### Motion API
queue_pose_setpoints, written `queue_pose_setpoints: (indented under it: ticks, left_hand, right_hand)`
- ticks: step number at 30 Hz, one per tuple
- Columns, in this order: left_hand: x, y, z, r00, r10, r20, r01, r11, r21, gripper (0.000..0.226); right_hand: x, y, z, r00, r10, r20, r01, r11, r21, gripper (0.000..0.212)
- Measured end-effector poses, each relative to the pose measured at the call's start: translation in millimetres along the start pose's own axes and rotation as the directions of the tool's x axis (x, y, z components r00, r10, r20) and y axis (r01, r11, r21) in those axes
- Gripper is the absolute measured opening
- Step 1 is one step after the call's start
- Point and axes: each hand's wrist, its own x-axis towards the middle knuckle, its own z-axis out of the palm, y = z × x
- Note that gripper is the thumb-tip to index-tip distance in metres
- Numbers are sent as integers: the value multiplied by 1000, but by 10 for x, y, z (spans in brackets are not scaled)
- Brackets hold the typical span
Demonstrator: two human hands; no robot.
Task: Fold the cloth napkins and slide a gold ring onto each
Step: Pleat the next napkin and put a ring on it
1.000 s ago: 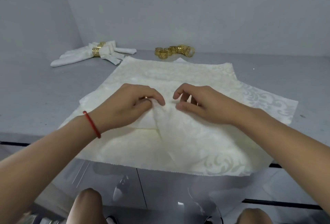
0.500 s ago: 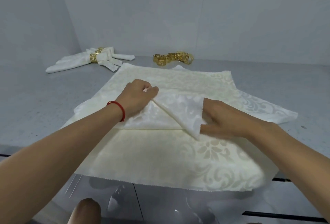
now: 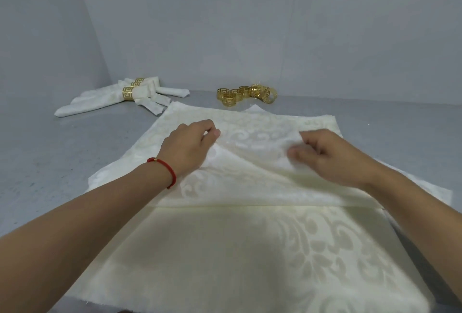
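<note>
Grey tabletop [image 3: 50, 162] fills the view and meets pale grey walls at the back. Most of it lies under a stack of cream damask napkins [image 3: 250, 250], spread flat with their edges slightly offset. The top napkin [image 3: 250, 175] has its near half doubled away from the person, so a straight fold line runs across the stack from side to side.

The left hand [image 3: 187, 147], a red string bracelet [image 3: 166, 167] on its wrist, rests on the folded layer near its left end, fingers curled and thumb meeting them in a pinch on the cloth edge. The right hand [image 3: 330, 155] is blurred; its fingers are bent over the folded layer near the right end and seem to grip the cloth, though I cannot tell how tightly.

At the back left lie finished rolled napkins [image 3: 100, 100], each through a gold ring [image 3: 128, 93]. A cluster of loose gold napkin rings [image 3: 246, 94] sits at the back centre, just beyond the stack.
</note>
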Motion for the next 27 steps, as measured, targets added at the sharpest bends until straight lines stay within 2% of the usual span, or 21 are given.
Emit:
queue_pose_setpoints:
  ticks: [3,5,8,12,15,19,23,27]
  left_hand:
    - [303,-26,55,994,49,-93,-31,983,183,31]
    - [523,-51,132,993,39,-108,-8,963,271,32]
    - [825,-122,296,997,-60,-41,70,933,352,32]
    - [1052,-193,478,998,-54,-17,56,883,467,27]
    - [1147,-212,546,999,-41,-26,48,889,456,22]
    - [1225,-257,566,999,6,-48,19,867,498,21]
    - [1269,-282,547,992,-109,-64,123,951,284,19]
    - [1295,-283,541,987,-160,-26,162,963,217,19]
  right_hand:
    - [409,101,-114,986,131,-99,-124,989,76,27]
    - [738,199,-128,968,189,-167,-181,981,63,21]
    - [1249,397,-40,930,278,-241,-303,950,-76,12]
    - [1653,634,195,867,389,-311,-467,852,-237,20]
    - [1805,791,253,870,397,-294,-485,797,-361,24]
    - [1956,865,127,864,480,-151,-499,775,-389,18]
    - [2018,897,61,852,518,-81,-509,779,-367,22]
    - [2041,935,20,856,509,-92,-509,799,-321,11]
